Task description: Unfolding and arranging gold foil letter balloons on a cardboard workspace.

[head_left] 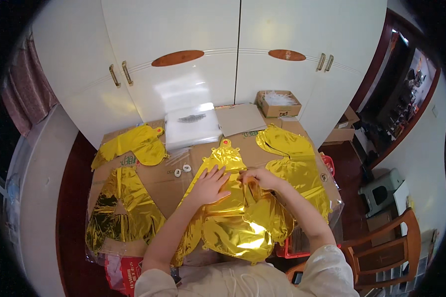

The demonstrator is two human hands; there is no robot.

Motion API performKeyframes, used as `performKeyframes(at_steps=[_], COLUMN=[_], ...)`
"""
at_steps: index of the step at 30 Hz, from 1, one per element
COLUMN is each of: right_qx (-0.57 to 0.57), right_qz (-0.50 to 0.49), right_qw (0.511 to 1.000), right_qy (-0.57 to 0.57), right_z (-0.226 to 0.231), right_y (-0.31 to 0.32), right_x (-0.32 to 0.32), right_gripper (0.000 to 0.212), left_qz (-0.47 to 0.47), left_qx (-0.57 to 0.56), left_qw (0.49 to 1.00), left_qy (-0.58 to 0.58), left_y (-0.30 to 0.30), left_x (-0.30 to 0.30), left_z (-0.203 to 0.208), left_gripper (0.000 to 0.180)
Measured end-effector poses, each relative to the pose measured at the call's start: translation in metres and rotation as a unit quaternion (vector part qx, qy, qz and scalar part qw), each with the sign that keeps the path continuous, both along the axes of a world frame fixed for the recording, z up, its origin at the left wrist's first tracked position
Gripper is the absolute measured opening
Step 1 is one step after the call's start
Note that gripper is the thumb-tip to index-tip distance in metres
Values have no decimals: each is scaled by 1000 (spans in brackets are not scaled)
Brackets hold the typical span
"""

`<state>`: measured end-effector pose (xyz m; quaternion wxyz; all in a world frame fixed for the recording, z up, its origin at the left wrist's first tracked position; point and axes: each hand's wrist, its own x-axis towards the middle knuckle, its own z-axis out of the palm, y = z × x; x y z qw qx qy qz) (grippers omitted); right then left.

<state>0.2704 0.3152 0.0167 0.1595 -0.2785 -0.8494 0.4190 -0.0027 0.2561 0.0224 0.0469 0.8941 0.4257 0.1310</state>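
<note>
Green lettering (128, 160) stood on the cardboard (158, 185) at left, dark print (192, 119) on the far white plastic stack (191, 134), white characters (132, 278) on the near-left red bag (115, 270).

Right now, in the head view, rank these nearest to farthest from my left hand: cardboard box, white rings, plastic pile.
From your left hand:
1. White rings: to its left, slightly beyond.
2. Plastic pile: farther back, slightly left.
3. Cardboard box: back edge, to the right.
</note>
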Motion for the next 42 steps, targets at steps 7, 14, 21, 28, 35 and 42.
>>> performKeyframes(at_steps=[7,14,21,28,35,42], right_qx=[248,278,306,293,179,292], right_qz=[-154,-150,-176,-154,-173,-119], right_qw=[950,936,926,932,968,940], right_qy=[-114,-156,-132,-148,-41,-129], right_z=[-6,-18,-19,-25,13,19], right_y=[-21,-21,-16,-4,-1,-44], right_x=[7,4,5,10,18,-48], right_gripper=[63,74,48,36,40,41], left_qz=[85,128,97,88,94,91], left_qx=[33,18,-24,-14,-5,-6], left_qw=[995,992,994,995,995,996], left_qy=[40,13,33,34,26,26], left_y=[-27,-23,-27,-29,-29,-26], left_x=[3,2,7,9,9,12], left_z=[-18,-17,-22,-20,-21,-22], left_gripper=[65,67,73,74,71,73])
